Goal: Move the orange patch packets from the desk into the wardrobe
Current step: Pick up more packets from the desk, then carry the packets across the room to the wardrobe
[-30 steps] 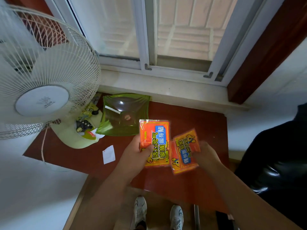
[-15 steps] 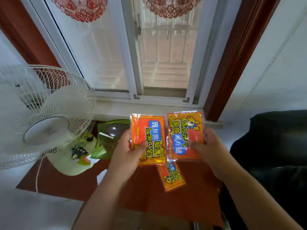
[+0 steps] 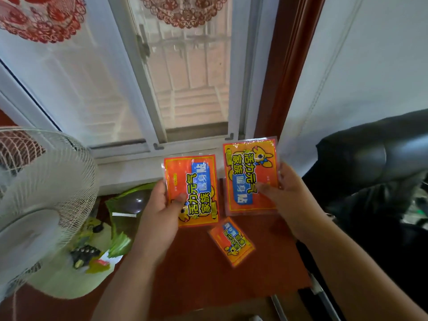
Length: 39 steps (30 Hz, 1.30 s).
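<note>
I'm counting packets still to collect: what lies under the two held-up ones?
Below the packets in the left hand and right hand, one small orange packet lies on the red desk. Desk surface directly behind the raised packets is covered.

both bare forearms reach forward and up from the lower edge. the left hand (image 3: 159, 212) pinches a flat orange plastic patch packet (image 3: 192, 189), thumb on its printed face. the right hand (image 3: 286, 195) pinches a second orange plastic packet (image 3: 251, 176) likewise, held slightly higher.
</note>
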Each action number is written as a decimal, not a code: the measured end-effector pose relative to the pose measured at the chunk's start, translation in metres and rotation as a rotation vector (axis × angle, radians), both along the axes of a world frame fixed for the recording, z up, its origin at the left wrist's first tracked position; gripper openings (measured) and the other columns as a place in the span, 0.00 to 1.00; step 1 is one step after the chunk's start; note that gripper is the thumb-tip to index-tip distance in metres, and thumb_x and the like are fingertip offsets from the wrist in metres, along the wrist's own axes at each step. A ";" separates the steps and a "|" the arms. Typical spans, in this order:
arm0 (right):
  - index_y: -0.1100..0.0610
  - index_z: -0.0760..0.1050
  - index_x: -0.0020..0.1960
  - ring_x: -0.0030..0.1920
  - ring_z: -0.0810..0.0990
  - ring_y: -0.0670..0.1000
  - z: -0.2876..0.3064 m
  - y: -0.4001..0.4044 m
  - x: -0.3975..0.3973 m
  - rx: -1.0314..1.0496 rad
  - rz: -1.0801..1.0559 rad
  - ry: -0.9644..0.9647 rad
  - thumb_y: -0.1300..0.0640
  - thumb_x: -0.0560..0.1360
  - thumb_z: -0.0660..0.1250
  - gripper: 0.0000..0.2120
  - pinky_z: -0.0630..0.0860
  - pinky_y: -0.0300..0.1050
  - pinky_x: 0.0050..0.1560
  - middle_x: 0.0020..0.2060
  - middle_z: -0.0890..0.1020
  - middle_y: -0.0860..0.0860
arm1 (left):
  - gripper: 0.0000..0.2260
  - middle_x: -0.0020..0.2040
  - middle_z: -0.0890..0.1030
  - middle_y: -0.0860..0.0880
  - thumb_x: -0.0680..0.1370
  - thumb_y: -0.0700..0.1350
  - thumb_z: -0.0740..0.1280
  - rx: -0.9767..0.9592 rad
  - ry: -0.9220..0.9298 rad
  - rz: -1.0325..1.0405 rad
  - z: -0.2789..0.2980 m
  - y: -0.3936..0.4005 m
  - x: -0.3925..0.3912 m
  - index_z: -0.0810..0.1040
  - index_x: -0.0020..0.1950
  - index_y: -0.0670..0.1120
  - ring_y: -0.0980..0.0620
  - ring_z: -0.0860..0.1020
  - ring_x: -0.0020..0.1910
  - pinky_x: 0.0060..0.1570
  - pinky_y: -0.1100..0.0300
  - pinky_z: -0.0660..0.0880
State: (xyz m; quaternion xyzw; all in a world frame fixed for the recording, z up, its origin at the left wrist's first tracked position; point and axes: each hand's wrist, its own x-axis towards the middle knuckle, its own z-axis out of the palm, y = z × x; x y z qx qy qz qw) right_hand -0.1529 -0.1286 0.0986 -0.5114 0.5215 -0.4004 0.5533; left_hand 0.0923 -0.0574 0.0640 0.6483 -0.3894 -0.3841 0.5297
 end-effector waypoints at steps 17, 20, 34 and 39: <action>0.55 0.76 0.57 0.51 0.87 0.62 -0.016 0.161 -0.074 0.053 -0.708 0.016 0.70 0.79 0.68 0.13 0.84 0.66 0.53 0.51 0.88 0.56 | 0.09 0.54 0.87 0.55 0.80 0.49 0.67 0.029 -0.037 -0.650 -0.003 -0.011 -0.092 0.77 0.58 0.62 0.50 0.86 0.53 0.60 0.37 0.79; 0.55 0.76 0.58 0.52 0.88 0.57 -0.015 0.202 -0.101 0.049 -0.852 -0.009 0.70 0.79 0.68 0.12 0.85 0.59 0.52 0.51 0.88 0.54 | 0.10 0.53 0.87 0.58 0.82 0.47 0.67 0.049 -0.044 -0.772 0.002 0.000 -0.133 0.77 0.57 0.63 0.53 0.86 0.53 0.60 0.39 0.79; 0.56 0.75 0.62 0.50 0.89 0.53 -0.011 0.396 -0.211 0.036 -1.291 -0.104 0.67 0.79 0.69 0.14 0.85 0.51 0.47 0.53 0.88 0.54 | 0.16 0.55 0.87 0.53 0.84 0.40 0.65 0.051 0.061 -1.225 0.020 0.110 -0.313 0.79 0.58 0.63 0.49 0.87 0.55 0.57 0.39 0.82; 0.57 0.75 0.62 0.52 0.88 0.53 -0.010 0.460 -0.243 -0.007 -1.387 -0.106 0.68 0.79 0.69 0.14 0.85 0.53 0.51 0.54 0.87 0.54 | 0.16 0.56 0.87 0.51 0.83 0.38 0.66 0.015 0.050 -1.361 0.024 0.170 -0.372 0.78 0.59 0.60 0.47 0.85 0.57 0.60 0.38 0.80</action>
